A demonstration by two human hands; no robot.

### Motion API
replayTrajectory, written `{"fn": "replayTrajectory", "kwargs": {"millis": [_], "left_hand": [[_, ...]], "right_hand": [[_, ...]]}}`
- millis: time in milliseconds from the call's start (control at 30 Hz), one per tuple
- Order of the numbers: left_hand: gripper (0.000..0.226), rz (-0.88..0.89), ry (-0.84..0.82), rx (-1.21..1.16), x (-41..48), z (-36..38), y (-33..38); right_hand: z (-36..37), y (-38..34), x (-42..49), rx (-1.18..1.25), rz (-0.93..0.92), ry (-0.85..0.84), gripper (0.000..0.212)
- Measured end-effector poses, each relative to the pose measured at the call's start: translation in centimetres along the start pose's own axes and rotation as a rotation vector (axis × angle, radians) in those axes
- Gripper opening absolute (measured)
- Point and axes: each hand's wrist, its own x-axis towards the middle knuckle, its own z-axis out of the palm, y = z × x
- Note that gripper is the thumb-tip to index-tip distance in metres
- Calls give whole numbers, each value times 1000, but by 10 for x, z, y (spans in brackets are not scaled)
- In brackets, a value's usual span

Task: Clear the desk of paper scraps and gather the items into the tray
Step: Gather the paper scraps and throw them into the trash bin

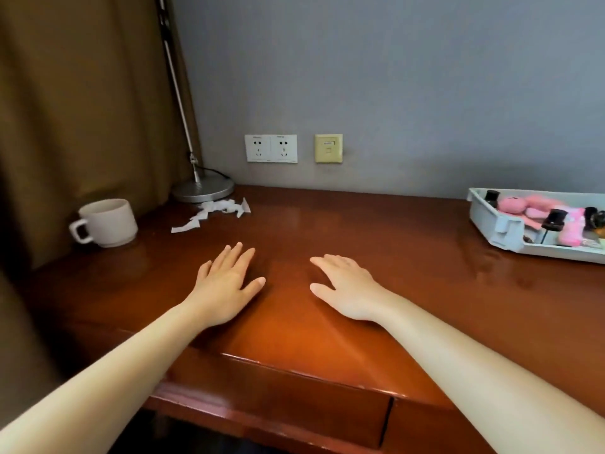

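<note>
Glossy reddish wooden desk (360, 231): left hand (226, 283) and right hand (347, 286) flat, fingers spread, holding nothing. Torn white paper scraps (212, 213) far left, beside round metal lamp base (203, 190). Pale plastic tray (501, 224) far right, holding pink plush toy (523, 204).

Both forearms are bare from the bottom edge of the view up to the wrists, with no sleeve or cuff showing on either. The left hand (226, 283) and the right hand (347, 286) wear no glove, ring, watch or bracelet. The fingers (242, 253) are slim, with short, plain, unpainted nails, clearest on the two thumbs.
</note>
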Motion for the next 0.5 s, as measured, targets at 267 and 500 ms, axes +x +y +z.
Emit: {"fn": "replayTrajectory", "kwargs": {"millis": [267,500], "left_hand": [[71,-250,159,-50,53,-1,-69],[79,-391,174,-109,109,-5,-107]], "right_hand": [[31,-49,97,-30,-81,108,59],[38,-69,176,10,-72,205,63]]}}
